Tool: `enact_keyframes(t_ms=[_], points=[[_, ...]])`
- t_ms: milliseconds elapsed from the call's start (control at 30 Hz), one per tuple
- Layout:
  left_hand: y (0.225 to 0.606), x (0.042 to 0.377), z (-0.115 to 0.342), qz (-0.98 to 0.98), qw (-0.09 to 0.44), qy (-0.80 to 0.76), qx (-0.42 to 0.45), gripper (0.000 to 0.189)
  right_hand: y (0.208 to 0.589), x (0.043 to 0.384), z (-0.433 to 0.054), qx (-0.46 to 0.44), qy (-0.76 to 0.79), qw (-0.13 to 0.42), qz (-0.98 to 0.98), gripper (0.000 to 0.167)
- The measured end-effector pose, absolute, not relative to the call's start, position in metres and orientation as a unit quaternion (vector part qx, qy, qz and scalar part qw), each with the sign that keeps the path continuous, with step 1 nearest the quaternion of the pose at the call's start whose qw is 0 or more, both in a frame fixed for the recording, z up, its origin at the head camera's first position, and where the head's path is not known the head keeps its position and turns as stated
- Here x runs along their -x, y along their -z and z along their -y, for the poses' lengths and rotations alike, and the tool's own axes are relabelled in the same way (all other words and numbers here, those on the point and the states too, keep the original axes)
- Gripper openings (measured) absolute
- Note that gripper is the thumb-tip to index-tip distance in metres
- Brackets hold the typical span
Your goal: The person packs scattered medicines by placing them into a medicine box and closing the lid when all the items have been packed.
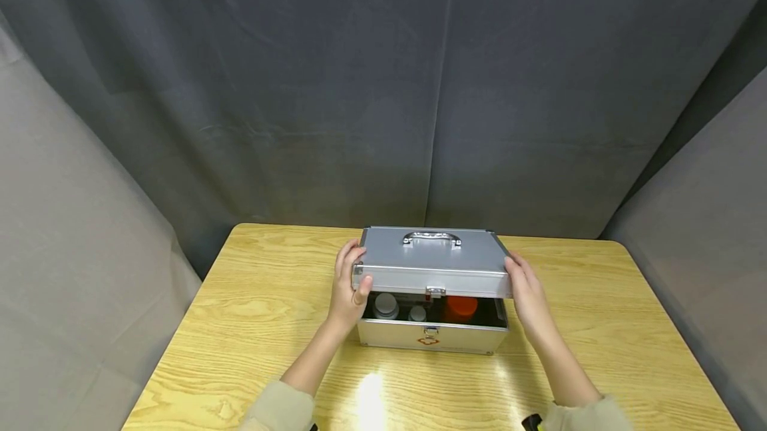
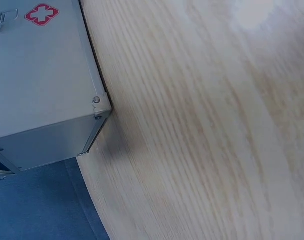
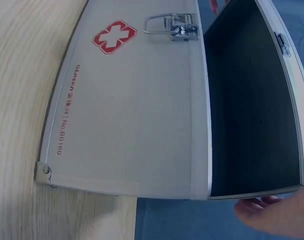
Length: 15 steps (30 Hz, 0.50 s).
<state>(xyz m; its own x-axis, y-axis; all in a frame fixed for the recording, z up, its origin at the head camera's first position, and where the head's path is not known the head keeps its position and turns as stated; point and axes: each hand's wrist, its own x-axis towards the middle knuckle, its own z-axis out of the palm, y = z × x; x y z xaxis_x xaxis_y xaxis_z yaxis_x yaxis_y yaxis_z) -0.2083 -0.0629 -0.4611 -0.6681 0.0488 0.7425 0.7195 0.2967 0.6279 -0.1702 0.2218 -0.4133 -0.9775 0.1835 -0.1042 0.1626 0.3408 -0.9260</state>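
Note:
A silver metal first-aid box (image 1: 395, 334) stands on the table, its lid (image 1: 383, 251) raised partway at the front. My left hand (image 1: 346, 294) grips the lid's left side, thumb at the front corner. On the opposite side, my right hand (image 1: 530, 294) holds the lid's right edge; its fingers (image 3: 252, 207) show at that edge in the right wrist view. Through the gap appear a grey-capped bottle (image 1: 386, 304), a smaller white-capped one (image 1: 417, 314) and a container with an orange-red top (image 1: 461, 306). A red cross emblem (image 3: 114, 37) and a metal latch (image 3: 184, 27) mark the box's front.
The wooden table (image 1: 252, 324) extends around the box on both sides. A dark grey curtain (image 1: 323, 118) hangs behind its far edge, with lighter grey cloth (image 1: 78, 251) at the left and right. A chrome carrying handle (image 1: 431, 236) stands up from the lid.

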Motion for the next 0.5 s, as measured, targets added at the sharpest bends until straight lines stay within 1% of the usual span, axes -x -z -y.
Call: enact_keyframes(t_ms=[167, 367, 500], points=[[0.462, 0.202, 0.062, 0.756, 0.300, 0.537, 0.223, 0.058, 0.415, 0.168, -0.219, 0.111, -0.568, 0.019, 0.816, 0.064], [0.462, 0.199, 0.065, 0.753, 0.305, 0.535, 0.232, 0.043, 0.417, 0.166, -0.214, 0.121, -0.570, 0.042, 0.812, 0.062], [0.461, 0.197, 0.068, 0.746, 0.294, 0.549, 0.235, 0.037, 0.421, 0.166, -0.212, 0.142, -0.574, 0.054, 0.805, 0.061]])
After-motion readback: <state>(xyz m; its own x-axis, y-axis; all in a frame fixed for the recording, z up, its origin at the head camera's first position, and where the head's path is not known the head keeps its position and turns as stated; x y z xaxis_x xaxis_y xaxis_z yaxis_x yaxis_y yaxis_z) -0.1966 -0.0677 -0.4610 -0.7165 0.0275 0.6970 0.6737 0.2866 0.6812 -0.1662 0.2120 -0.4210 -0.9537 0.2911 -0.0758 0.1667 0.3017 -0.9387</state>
